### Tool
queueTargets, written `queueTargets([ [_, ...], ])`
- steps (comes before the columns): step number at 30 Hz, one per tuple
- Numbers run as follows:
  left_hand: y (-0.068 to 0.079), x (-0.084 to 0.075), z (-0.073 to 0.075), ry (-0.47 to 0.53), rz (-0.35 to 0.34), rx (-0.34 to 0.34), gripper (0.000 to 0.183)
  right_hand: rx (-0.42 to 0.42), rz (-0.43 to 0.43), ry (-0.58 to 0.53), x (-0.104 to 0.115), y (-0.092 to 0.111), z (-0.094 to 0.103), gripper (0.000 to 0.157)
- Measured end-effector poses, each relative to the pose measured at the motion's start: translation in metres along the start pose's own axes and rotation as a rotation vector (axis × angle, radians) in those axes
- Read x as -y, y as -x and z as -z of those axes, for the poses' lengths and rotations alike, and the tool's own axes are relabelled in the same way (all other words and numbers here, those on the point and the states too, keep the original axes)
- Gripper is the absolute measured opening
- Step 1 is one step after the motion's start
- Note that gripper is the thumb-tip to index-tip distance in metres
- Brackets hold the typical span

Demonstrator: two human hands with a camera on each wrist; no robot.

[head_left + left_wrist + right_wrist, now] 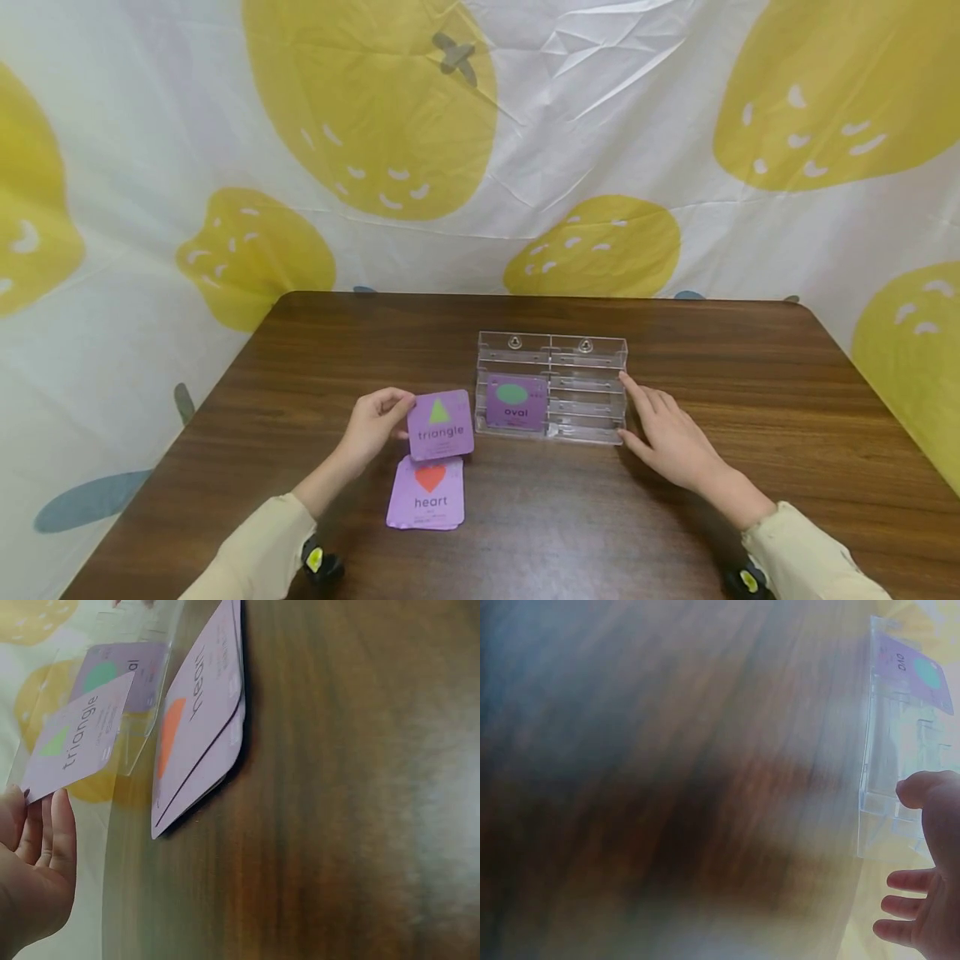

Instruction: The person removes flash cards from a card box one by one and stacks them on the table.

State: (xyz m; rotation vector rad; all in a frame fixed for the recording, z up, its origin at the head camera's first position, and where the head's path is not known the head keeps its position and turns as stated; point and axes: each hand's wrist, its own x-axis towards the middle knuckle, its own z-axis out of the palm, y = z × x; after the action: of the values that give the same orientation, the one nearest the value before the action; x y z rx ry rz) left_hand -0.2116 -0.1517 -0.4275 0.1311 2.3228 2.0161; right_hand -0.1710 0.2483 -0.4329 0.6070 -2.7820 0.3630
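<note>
A purple triangle card [441, 425] is pinched at its left edge by my left hand [372, 423], tilted above a stack of cards topped by the heart card [430, 500]. In the left wrist view the thumb and fingers grip a corner of the triangle card [79, 742]. To the right stands a clear tiered card rack [587, 396] with two columns of slots. The oval card [516, 402] sits in a lower left slot. My right hand [670, 437] rests against the rack's right side, its fingers extended and touching the edge.
A dark wooden table [562, 525] carries everything. Behind it hangs a white sheet with yellow fruit prints [375, 108]. The heart stack lies just in front of the left hand, left of the rack.
</note>
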Motion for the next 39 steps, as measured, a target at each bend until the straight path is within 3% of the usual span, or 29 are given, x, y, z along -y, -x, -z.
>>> queueTargets([
  [18, 0.026, 0.014, 0.005, -0.01, 0.141, 0.056, 0.024, -0.001, -0.003, -0.001, 0.001, 0.0, 0.001, 0.077],
  [24, 0.033, 0.015, 0.007, -0.004, 0.131, 0.076, 0.027, -0.001, -0.001, -0.003, 0.001, 0.0, 0.001, 0.077],
  [32, 0.044, 0.019, 0.015, -0.038, 0.133, 0.183, 0.031, 0.003, -0.006, -0.015, 0.001, 0.001, 0.001, 0.077],
  [39, 0.046, 0.021, 0.017, -0.089, 0.095, 0.218, 0.029, 0.009, -0.006, -0.018, 0.001, 0.0, 0.001, 0.077],
])
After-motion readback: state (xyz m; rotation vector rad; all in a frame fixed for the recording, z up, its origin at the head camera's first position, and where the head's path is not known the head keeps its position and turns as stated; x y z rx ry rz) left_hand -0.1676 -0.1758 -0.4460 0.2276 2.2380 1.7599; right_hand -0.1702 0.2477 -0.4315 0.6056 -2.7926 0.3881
